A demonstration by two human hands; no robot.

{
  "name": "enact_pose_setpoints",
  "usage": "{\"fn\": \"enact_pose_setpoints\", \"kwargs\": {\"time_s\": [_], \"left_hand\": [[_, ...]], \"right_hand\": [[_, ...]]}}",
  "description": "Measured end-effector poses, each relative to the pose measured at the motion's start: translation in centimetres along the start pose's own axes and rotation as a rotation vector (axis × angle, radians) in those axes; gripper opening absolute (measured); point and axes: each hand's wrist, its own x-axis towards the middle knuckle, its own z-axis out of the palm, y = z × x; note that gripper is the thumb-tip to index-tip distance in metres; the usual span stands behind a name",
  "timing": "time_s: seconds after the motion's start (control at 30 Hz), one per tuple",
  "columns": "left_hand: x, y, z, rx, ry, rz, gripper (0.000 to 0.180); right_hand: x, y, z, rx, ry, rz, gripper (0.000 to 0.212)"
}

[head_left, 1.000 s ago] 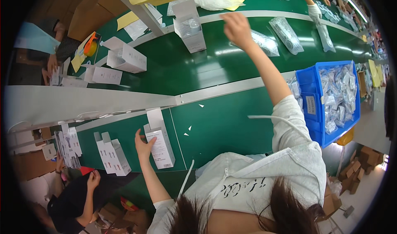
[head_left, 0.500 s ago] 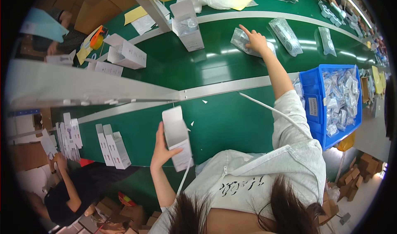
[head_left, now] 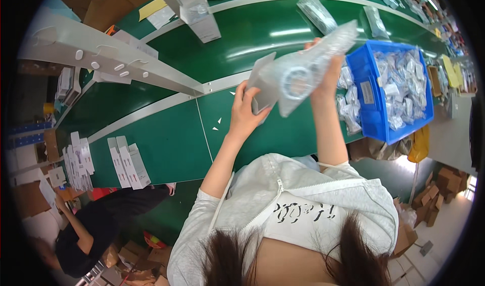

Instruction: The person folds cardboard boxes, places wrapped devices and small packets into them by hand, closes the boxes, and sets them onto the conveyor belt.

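Wrapped package [head_left: 318, 63] now off far green surface [head_left: 247, 41], overlapping raised white carton [head_left: 263, 90] above bench [head_left: 161, 129] | left hand [head_left: 245, 114]: fingers grip carton | right hand [head_left: 327, 80]: fingers around package, tips partly hidden from me | risk, I judge: loose wrap could snag carton's edge; tight squeezing could buckle it

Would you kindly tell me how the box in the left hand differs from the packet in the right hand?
The box is opaque, pale card, while the packet is see-through wrap with a ring shape showing inside. The box has straight edges; the packet's outline is uneven. Both are held up over the green bench, close together.
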Motion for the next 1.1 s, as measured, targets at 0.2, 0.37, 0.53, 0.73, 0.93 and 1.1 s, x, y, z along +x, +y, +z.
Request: {"fn": "enact_pose_setpoints", "kwargs": {"time_s": [0.2, 0.37, 0.53, 0.73, 0.93, 1.1], "left_hand": [[-2.5, -0.8, 2.7, -0.039, 0.241, -0.110, 0.061], [-3.3, -0.9, 4.7, 0.063, 0.200, -0.274, 0.065], [-4.0, -1.0, 5.3, 0.027, 0.276, -0.165, 0.065], [-2.4, -1.0, 3.5, -0.071, 0.450, -0.142, 0.063], [-1.7, 0.3, 2.0, -1.459, 0.374, -0.324, 0.066], [-3.1, -2.8, 4.4, 0.154, 0.217, 0.135, 0.061]], "right_hand": [[-3.6, 4.7, 2.7, -0.888, 0.260, -0.589, 0.058], [-6.1, 5.2, 4.1, -1.371, -0.300, -0.825, 0.053], [-7.2, 2.2, 2.3, -1.427, -0.296, -0.512, 0.045], [-7.8, -0.9, 0.7, -1.393, -0.558, -0.346, 0.045], [-7.5, -5.8, -9.9, -1.957, 0.278, -0.169, 0.045], [-11.2, -9.4, -16.0, -2.553, 0.539, 0.731, 0.041]]}}
